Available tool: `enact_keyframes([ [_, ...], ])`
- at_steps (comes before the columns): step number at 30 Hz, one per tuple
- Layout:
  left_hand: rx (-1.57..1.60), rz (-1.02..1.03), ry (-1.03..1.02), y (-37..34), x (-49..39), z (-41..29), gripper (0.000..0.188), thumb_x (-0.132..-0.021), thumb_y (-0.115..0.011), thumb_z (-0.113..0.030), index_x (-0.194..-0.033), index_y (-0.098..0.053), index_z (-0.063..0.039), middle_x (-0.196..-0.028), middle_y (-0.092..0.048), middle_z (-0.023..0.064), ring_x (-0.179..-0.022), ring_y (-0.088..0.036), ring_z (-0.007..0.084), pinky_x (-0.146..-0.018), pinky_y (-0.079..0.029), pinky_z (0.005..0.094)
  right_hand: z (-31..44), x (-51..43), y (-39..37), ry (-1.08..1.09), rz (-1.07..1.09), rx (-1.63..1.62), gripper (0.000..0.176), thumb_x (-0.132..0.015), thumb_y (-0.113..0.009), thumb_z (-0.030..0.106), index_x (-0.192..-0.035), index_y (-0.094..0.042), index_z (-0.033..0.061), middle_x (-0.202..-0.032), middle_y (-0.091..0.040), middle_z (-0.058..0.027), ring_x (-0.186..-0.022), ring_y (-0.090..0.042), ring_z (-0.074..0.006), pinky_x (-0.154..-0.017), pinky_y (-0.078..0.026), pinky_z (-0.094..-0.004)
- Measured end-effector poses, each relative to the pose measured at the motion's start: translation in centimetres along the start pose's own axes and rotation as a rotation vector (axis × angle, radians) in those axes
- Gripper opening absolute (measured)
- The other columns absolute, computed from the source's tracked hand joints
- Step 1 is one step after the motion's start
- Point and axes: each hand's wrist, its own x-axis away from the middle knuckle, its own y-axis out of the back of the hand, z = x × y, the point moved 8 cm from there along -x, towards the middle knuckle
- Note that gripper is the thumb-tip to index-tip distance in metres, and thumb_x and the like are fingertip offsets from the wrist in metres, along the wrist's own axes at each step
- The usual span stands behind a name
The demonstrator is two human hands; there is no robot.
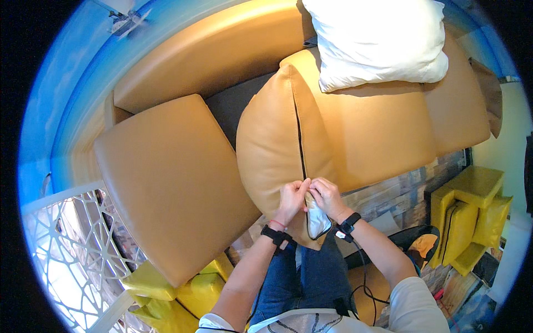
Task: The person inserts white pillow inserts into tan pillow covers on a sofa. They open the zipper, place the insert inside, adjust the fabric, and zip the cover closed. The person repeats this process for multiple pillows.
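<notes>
A tan leather-like cushion (270,137) stands on edge before me, its dark zipper (299,133) facing up. Above my hands the zipper line looks closed; below them it gapes, and white filling (318,218) shows. My left hand (293,197) pinches the zipper edge from the left. Close against it, my right hand (327,195) grips the cushion's zipper edge from the right, fingertips nearly touching. The zipper pull is hidden by my fingers. The cushion's lower corner rests near my knees.
A flat tan cushion (175,183) lies at the left, and a white pillow (383,45) rests on the tan sofa seat (374,129). Yellow armchairs (462,220) stand at the right and lower left. A white lattice screen (79,249) is at far left. Cables hang by my right wrist.
</notes>
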Motion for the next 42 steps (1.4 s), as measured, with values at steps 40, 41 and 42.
enact_keyframes([
  [40, -0.971, -0.271, -0.246, -1.6, 2.1, 3.5, 0.048, -0.095, -0.057, -0.034, -0.061, -0.066, 0.0, -0.064, -0.066, 0.0261, -0.057, -0.067, 0.0433, -0.058, -0.057, 0.0506, -2.6, 8.5, -6.8, -0.102, 0.21, 0.245, 0.035, -0.094, -0.054, 0.01, -0.127, -0.064, 0.003, -0.146, -0.054, -0.007, -0.153, -0.024, -0.0305, -0.12, -0.015, -0.0669],
  [41, -0.948, -0.26, -0.253, -1.7, 2.1, 3.3, 0.048, -0.095, -0.057, -0.034, -0.061, -0.067, -0.001, -0.064, -0.066, 0.0259, -0.057, -0.067, 0.0433, -0.057, -0.056, 0.0507, -2.2, 8.7, -5.9, -0.082, 0.17, 0.164, 0.033, -0.093, -0.056, 0.009, -0.124, -0.065, 0.0027, -0.145, -0.054, -0.0066, -0.152, -0.027, -0.0311, -0.12, -0.016, -0.0656],
  [42, -0.941, -0.261, -0.277, -1.9, 2.3, 3.1, 0.047, -0.095, -0.058, -0.033, -0.062, -0.067, -0.001, -0.063, -0.065, 0.0257, -0.056, -0.066, 0.0432, -0.057, -0.056, 0.0506, -2.0, 9.2, -5.0, -0.066, 0.129, 0.091, 0.031, -0.091, -0.058, 0.008, -0.121, -0.065, 0.0024, -0.145, -0.054, -0.0061, -0.151, -0.03, -0.0317, -0.12, -0.017, -0.0644],
])
